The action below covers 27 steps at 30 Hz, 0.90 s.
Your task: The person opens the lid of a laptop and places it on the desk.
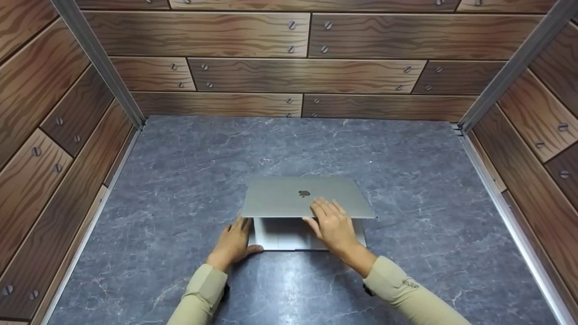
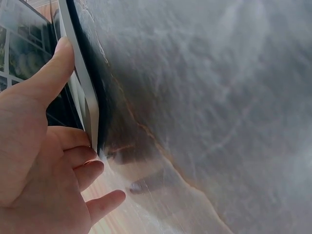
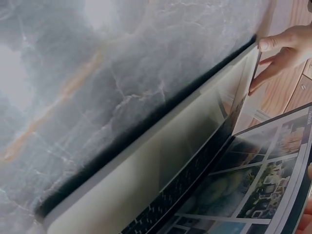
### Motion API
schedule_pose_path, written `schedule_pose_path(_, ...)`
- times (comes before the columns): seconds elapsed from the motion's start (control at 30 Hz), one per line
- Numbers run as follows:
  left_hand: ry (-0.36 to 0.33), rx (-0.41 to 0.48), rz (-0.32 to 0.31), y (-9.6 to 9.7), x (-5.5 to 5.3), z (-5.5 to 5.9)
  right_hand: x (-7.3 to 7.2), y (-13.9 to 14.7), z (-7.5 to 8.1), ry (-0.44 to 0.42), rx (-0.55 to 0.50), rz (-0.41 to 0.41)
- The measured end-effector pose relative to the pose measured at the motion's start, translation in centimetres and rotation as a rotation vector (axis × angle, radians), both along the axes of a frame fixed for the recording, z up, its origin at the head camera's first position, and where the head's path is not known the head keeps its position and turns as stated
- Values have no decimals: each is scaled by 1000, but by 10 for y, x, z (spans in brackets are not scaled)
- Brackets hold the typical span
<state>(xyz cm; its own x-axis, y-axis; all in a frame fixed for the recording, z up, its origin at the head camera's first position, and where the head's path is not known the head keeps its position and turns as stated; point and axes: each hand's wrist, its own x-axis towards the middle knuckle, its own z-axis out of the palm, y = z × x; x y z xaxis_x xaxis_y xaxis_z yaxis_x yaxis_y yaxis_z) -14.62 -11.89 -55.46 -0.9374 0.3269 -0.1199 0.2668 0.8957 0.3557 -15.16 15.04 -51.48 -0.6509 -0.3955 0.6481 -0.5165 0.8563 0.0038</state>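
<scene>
A silver laptop (image 1: 275,194) sits on the marbled tabletop with its lid partly raised. My left hand (image 1: 233,241) holds the base's front left corner, thumb on the front edge and fingers along the side. In the left wrist view, that hand (image 2: 39,141) has the thumb and bent fingers against the base. My right hand (image 1: 333,225) grips the lid's front edge, fingers on top and thumb at the lower side. The lit screen (image 3: 234,190) displays a grid of pictures above the black keyboard (image 3: 180,190). Most of the right hand is outside the right wrist view.
The dark blue-grey tabletop (image 1: 194,162) surrounds the laptop. Wood-patterned panels (image 1: 253,36) stand at the back and both sides. Metal posts (image 1: 101,63) rise at the back corners, and a metal rail (image 1: 510,216) runs along the right edge.
</scene>
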Motion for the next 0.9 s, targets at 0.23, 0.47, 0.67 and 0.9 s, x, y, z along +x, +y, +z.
schedule_pose_path(0.23,-48,-8,9,0,0,1,-5,-2,8,-9,-33,-1)
schedule_pose_path(0.47,-58,4,11,0,0,1,-10,-4,14,11,-46,-4)
schedule_pose_path(0.67,-54,13,11,0,1,0,-12,-5,19,5,-67,-11)
schedule_pose_path(0.9,-58,8,13,0,0,0,-17,-6,21,31,-79,-19)
